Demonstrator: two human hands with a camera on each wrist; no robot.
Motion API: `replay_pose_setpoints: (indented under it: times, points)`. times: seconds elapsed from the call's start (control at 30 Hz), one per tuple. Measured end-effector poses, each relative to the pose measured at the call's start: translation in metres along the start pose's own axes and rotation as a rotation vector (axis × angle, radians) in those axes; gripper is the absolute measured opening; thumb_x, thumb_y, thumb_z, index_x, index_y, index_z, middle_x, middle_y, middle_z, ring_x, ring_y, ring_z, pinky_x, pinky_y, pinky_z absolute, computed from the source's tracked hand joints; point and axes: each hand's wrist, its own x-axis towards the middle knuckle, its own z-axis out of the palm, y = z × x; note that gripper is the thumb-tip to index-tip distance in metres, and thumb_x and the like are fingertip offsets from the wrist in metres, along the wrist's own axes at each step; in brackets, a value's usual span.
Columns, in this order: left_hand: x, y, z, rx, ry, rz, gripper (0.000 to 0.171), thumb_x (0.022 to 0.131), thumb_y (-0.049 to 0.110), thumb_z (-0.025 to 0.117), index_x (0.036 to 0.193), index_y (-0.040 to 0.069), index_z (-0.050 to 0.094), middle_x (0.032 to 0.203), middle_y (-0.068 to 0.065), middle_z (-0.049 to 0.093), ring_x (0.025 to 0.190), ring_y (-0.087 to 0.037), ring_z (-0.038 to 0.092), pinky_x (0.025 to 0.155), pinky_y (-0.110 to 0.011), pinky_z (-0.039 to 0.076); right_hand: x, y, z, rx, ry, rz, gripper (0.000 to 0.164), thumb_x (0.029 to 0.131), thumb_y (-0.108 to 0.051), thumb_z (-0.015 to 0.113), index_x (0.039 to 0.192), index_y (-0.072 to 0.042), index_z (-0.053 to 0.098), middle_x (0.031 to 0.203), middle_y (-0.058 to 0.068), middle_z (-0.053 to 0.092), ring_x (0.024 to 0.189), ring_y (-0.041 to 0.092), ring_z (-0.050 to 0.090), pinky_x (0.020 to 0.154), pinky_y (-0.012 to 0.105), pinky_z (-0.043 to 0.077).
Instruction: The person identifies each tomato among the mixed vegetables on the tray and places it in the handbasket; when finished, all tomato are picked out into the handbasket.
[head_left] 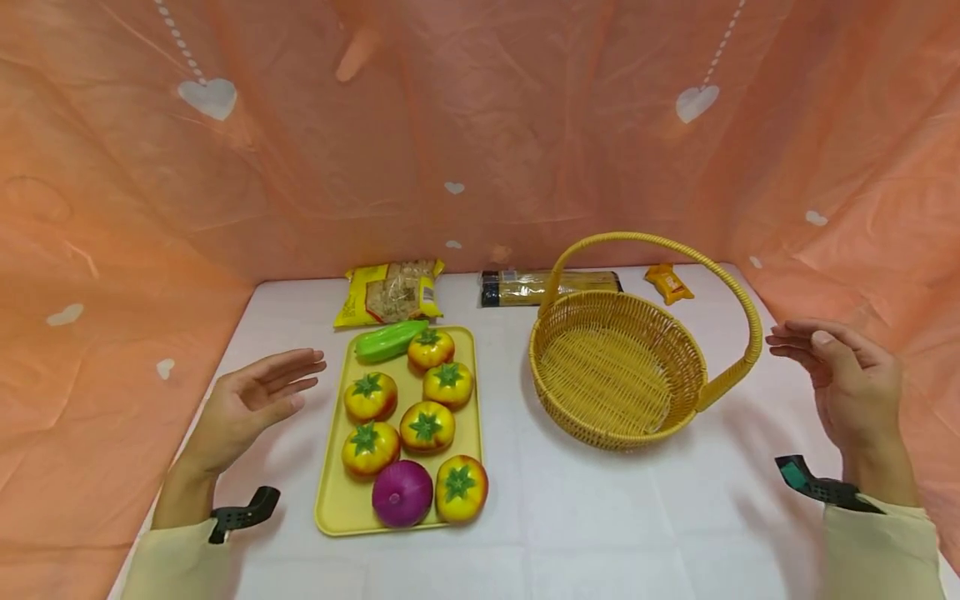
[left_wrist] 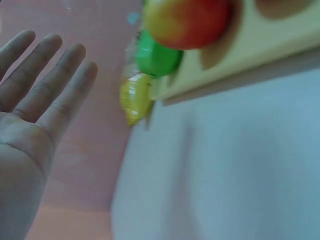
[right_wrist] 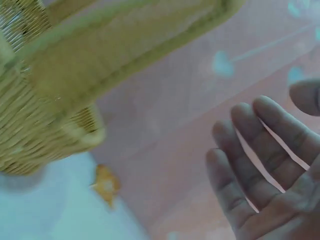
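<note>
My left hand (head_left: 243, 404) hovers at the left of a yellow tray (head_left: 333, 492), its fingers extended and holding nothing. On the tray lie several red-and-yellow tomatoes (head_left: 426, 427), a purple onion (head_left: 402, 493) and a green ridged vegetable (head_left: 390, 340). To the right stands a round wicker basket (head_left: 600, 375) with a tall arched handle (head_left: 738, 292); nothing lies inside it. My right hand (head_left: 855, 383) is raised just right of that handle, fingers loosely extended. In the right wrist view, the right palm (right_wrist: 285, 210) shows bare, apart from the basket (right_wrist: 30, 125).
Behind the tray lies a yellow food packet (head_left: 392, 293). A clear-wrapped pack of noodles (head_left: 525, 288) sits at the back, partly behind the basket handle. A small orange packet (head_left: 669, 283) is at the back right. Orange cloth (head_left: 510, 125) hangs around the white table (head_left: 585, 525).
</note>
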Motion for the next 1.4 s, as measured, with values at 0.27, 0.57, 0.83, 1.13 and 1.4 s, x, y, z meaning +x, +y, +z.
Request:
replay_pose_setpoints:
  times: [0.27,0.57,0.83,1.13,1.4]
  points:
    - [-0.003,-0.026,0.01,0.06,0.009,-0.153,0.053,0.1,-0.017,0.063,0.152,-0.017,0.049,0.146,-0.002,0.071,0.132,-0.014,0.072,0.105,-0.026,0.061,-0.005,0.052,-0.011,-0.189,0.023,0.318,0.031,0.116,-0.002,0.048,0.135,0.015,0.066,0.126,0.008,0.079,0.114,0.017,0.078,0.101,0.024,0.063]
    - [0.002,-0.038,0.025,0.174,-0.024,-0.2,0.054,0.1,-0.008,0.07,0.151,-0.014,0.053,0.148,-0.013,0.068,0.127,-0.004,0.071,0.107,-0.018,0.057,-0.01,0.085,-0.013,-0.086,-0.05,0.566,0.041,0.117,-0.009,0.046,0.156,-0.008,0.059,0.144,-0.003,0.07,0.122,0.01,0.072,0.1,0.019,0.061]
    - [0.008,-0.036,0.03,0.305,-0.056,-0.326,0.057,0.1,0.006,0.077,0.153,-0.006,0.057,0.153,-0.03,0.061,0.126,-0.005,0.07,0.104,-0.013,0.055,-0.015,0.095,-0.011,-0.009,-0.066,0.631,0.05,0.119,-0.016,0.045,0.169,-0.019,0.044,0.148,-0.007,0.066,0.125,0.007,0.069,0.099,0.02,0.061]
    - [0.017,-0.032,0.035,0.439,-0.097,-0.458,0.067,0.1,0.019,0.082,0.157,-0.002,0.055,0.156,-0.024,0.062,0.13,-0.04,0.071,0.106,-0.027,0.061,-0.017,0.096,-0.011,-0.008,-0.11,0.626,0.053,0.119,-0.015,0.042,0.172,-0.023,0.039,0.155,-0.011,0.061,0.133,0.003,0.064,0.105,0.018,0.058]
    - [0.023,-0.031,0.042,0.534,-0.058,-0.463,0.062,0.098,0.021,0.084,0.153,0.004,0.062,0.15,-0.021,0.067,0.126,-0.04,0.073,0.108,-0.055,0.061,-0.017,0.095,-0.011,-0.065,-0.113,0.644,0.057,0.12,-0.018,0.043,0.175,-0.021,0.029,0.16,-0.012,0.052,0.135,0.003,0.06,0.107,0.017,0.057]
